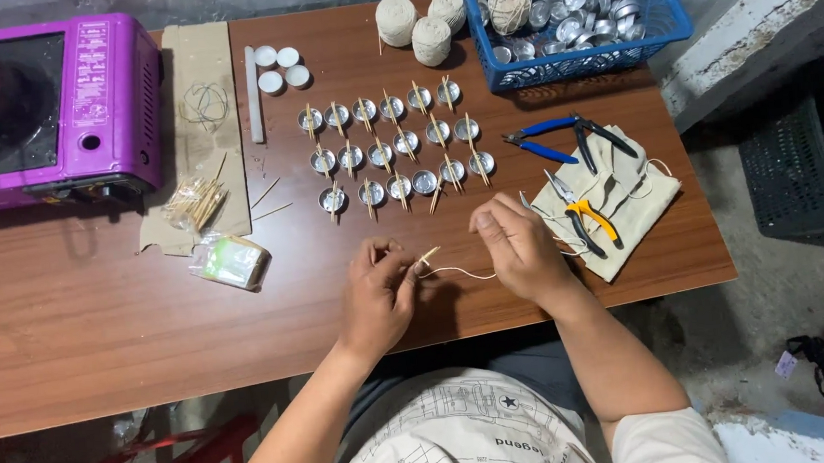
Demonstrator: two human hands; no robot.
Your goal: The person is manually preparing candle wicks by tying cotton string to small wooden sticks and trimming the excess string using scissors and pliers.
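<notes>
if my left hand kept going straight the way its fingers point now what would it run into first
Probably the nearest row of small metal cups with sticks across them. The left hand points up the table; only bare wood lies between.

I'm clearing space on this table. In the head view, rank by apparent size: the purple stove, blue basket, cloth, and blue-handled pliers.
1. Purple stove, though partly cut off
2. Blue basket, also cut off
3. Cloth
4. Blue-handled pliers
</notes>
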